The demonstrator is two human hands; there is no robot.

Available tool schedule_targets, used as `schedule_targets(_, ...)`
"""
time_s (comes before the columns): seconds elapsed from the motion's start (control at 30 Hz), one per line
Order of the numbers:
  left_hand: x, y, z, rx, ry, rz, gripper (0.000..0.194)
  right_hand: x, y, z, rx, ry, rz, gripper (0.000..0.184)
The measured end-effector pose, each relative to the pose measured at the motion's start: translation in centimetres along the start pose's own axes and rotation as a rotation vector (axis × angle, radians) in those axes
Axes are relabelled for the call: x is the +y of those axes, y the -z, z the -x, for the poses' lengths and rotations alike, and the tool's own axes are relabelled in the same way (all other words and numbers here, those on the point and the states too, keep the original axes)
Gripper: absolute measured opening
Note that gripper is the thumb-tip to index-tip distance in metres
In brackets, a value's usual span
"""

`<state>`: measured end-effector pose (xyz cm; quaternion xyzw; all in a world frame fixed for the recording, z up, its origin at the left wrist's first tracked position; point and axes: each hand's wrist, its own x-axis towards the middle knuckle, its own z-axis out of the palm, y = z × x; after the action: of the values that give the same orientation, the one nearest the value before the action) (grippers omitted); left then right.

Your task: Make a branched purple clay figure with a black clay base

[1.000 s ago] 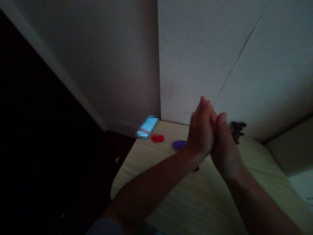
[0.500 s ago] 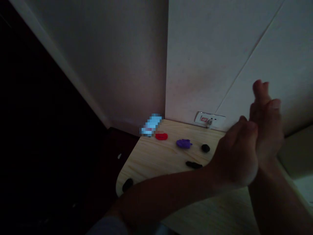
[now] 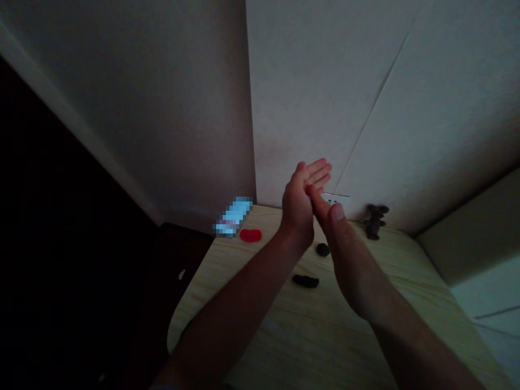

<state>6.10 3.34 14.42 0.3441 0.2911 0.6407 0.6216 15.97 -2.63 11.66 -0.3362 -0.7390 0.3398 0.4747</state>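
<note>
My left hand (image 3: 299, 208) and my right hand (image 3: 343, 238) are pressed palm against palm above the table, fingers stretched forward and slightly crossed. Between them shows a sliver of purple modelling clay (image 3: 310, 199), mostly hidden by the palms. Below the hands, a black clay ball (image 3: 323, 249) and a black elongated clay piece (image 3: 305, 281) lie on the table (image 3: 325, 336). Left of my left wrist is a flat red oval piece (image 3: 251, 235). A small brown figure (image 3: 374, 221) with round ears stands to the right of my right hand.
A blurred-out bright phone-like rectangle (image 3: 233, 216) is at the table's back left corner. Behind my hands, a wall socket (image 3: 339, 199) is partly covered. Pale walls (image 3: 309, 81) close off the back, and a box-like pale block (image 3: 467, 238) stands at right.
My hands went right, then came back left in the view, palms sliding against each other. The view has also shifted. The brown figure and black pieces show again; my left arm covers the purple table piece's place.
</note>
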Motion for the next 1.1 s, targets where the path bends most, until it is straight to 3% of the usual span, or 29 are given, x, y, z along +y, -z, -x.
schedule_targets(0.07, 0.5, 0.2, 0.2, 0.031, 0.034, 0.051, 0.058, -0.5, 0.6, -0.3, -0.004, -0.013, 0.028, 0.058)
schedule_targets(0.2, 1.0, 0.2, 0.6, 0.032, 0.111, 0.128, 0.058, -0.9, 1.6, -0.9, -0.047, 0.095, 0.161, 0.042)
schedule_targets(0.37, 0.6, -0.7, 1.4, 0.071, 0.138, 0.146, 0.053, -0.4, 2.3, -1.2, 0.145, 0.134, 0.299, 0.03)
schedule_targets(0.5, 0.3, -0.9, 1.7, 0.029, 0.123, 0.13, 0.052, 0.4, 3.3, -2.0, 0.273, 0.025, 0.005, 0.024)
schedule_targets(0.57, 0.4, -0.7, 1.7, -0.024, 0.092, 0.061, 0.042, 0.9, 4.1, -2.6, 0.287, -0.026, -0.195, 0.032)
schedule_targets(0.63, 0.5, -0.4, 1.6, -0.113, 0.082, -0.035, 0.026, 1.4, 4.8, -3.0, 0.313, -0.061, -0.284, 0.027)
schedule_targets(0.73, 0.6, 0.1, 1.5, -0.261, 0.108, -0.169, 0.024, 1.9, 5.6, -3.4, 0.352, -0.087, -0.316, 0.023)
schedule_targets(0.83, 0.7, 0.5, 1.3, -0.323, 0.076, -0.264, 0.027, 2.0, 6.0, -3.4, 0.363, -0.073, -0.309, 0.02)
schedule_targets(1.1, 1.1, 0.7, 1.1, -0.258, -0.141, -0.454, 0.019, 1.8, 7.0, -3.3, 0.297, -0.063, -0.235, 0.021)
